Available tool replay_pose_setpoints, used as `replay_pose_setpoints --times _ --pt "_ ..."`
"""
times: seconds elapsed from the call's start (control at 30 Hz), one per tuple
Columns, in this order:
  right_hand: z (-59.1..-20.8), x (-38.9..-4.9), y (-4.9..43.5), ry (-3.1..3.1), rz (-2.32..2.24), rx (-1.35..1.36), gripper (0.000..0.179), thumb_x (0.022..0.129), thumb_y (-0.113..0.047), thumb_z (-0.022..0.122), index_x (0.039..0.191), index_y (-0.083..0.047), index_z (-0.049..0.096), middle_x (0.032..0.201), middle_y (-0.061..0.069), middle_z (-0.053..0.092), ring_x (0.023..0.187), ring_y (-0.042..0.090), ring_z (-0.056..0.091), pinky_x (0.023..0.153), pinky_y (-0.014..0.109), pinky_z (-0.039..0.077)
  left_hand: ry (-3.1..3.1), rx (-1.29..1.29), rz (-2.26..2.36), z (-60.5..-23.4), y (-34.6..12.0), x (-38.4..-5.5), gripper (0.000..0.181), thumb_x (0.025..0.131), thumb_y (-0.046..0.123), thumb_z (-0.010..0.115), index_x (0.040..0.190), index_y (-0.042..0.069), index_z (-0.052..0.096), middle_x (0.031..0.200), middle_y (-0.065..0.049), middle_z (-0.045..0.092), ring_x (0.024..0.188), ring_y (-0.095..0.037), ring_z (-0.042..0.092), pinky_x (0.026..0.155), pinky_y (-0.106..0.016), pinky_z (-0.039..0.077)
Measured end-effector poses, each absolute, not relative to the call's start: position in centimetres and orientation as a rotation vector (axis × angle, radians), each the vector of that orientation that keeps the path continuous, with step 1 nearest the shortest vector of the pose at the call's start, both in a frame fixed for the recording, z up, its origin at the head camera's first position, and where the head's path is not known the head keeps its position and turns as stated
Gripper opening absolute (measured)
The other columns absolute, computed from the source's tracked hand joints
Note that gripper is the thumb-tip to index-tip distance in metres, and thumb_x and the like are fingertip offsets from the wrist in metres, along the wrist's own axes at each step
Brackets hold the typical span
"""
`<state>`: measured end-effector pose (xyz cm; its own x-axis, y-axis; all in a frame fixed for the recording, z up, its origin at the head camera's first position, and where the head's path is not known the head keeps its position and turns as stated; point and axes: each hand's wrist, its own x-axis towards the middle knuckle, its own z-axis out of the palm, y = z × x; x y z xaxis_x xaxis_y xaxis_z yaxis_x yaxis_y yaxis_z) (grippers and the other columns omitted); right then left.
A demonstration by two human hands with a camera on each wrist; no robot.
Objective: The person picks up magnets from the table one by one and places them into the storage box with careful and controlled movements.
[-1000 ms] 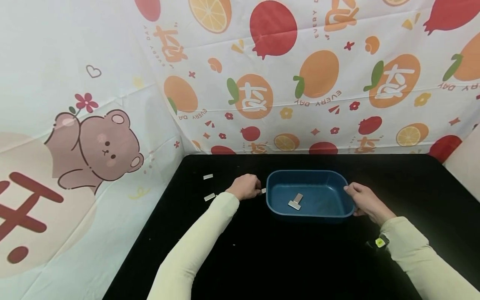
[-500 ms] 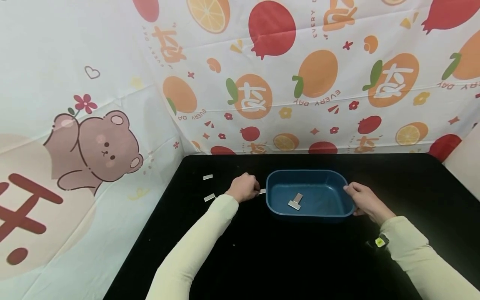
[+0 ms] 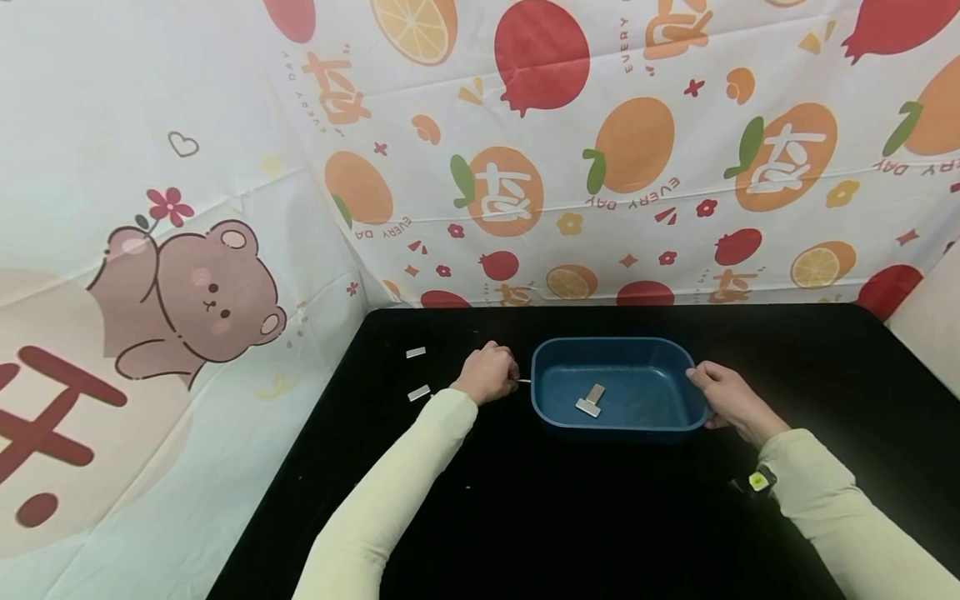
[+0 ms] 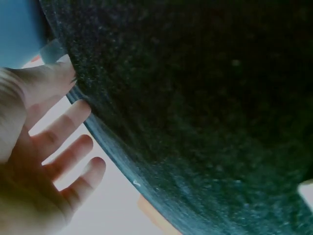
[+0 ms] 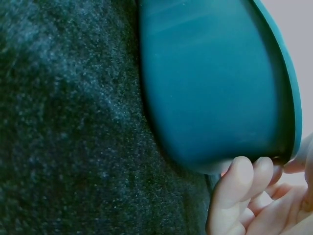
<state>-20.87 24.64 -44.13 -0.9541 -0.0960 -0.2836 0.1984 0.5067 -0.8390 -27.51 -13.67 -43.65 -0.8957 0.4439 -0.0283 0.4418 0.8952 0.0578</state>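
Note:
My left hand (image 3: pixel 487 372) pinches a small flat silver rectangular piece (image 3: pixel 524 381) between thumb and index finger, beside the left wall of a blue tub (image 3: pixel 622 428). The piece is seen edge-on in the head view, its tip right at the tub's rim; the left wrist view shows part of the piece (image 4: pixel 52 52) past the thumb, the other fingers loosely spread. At the tub's right end, my right hand (image 3: pixel 735 402) grips the rim, thumb on top and fingers against the outside. Two like pieces (image 3: pixel 588 407) lie in the tub, making a T shape.
Two more silver pieces lie on the black table (image 3: pixel 600 517): one silver piece (image 3: pixel 416 352) toward the far left, another silver piece (image 3: pixel 418 392) nearer, close to the left sleeve. Printed cloth (image 3: pixel 570 167) hangs along the back and left edges.
The piece in my left hand first showed more of its face, then turned edge-on by the tub's rim. The left hand has barely shifted; the right hand and tub stay put.

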Motion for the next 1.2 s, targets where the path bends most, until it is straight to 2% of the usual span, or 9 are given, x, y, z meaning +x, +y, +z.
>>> replay_pose_setpoints --times 0.27,0.63,1.2 --pt "-44.3 -20.8 24.7 2.456 -1.43 0.072 0.048 0.107 -0.046 0.031 0.113 -0.002 0.048 0.076 0.004 0.048 0.064 0.017 0.055 0.059 0.032 0.054 3.053 0.707 0.048 -43.7 -13.7 -27.3 0.008 0.09 0.021 0.071 0.092 0.018 0.079 0.119 0.0 0.071 0.108 -0.023 0.058 0.085 -0.041 0.053" --pt "-44.5 -20.7 24.6 2.445 -1.439 0.079 0.047 0.107 -0.045 0.031 0.112 -0.002 0.048 0.077 0.005 0.049 0.065 0.017 0.053 0.059 0.032 0.054 3.171 0.752 0.111 -42.8 -13.9 -26.9 0.01 0.089 0.018 0.07 0.082 0.018 0.078 0.114 0.0 0.071 0.109 -0.021 0.058 0.084 -0.038 0.054" --pt "-44.1 -20.8 24.6 2.444 -1.44 0.073 0.046 0.107 -0.044 0.031 0.112 -0.001 0.047 0.078 0.005 0.049 0.065 0.017 0.054 0.06 0.032 0.054 3.203 0.709 0.294 -40.0 -16.0 -26.3 0.01 0.09 0.021 0.072 0.085 0.015 0.078 0.116 -0.004 0.069 0.114 -0.024 0.056 0.092 -0.042 0.052"
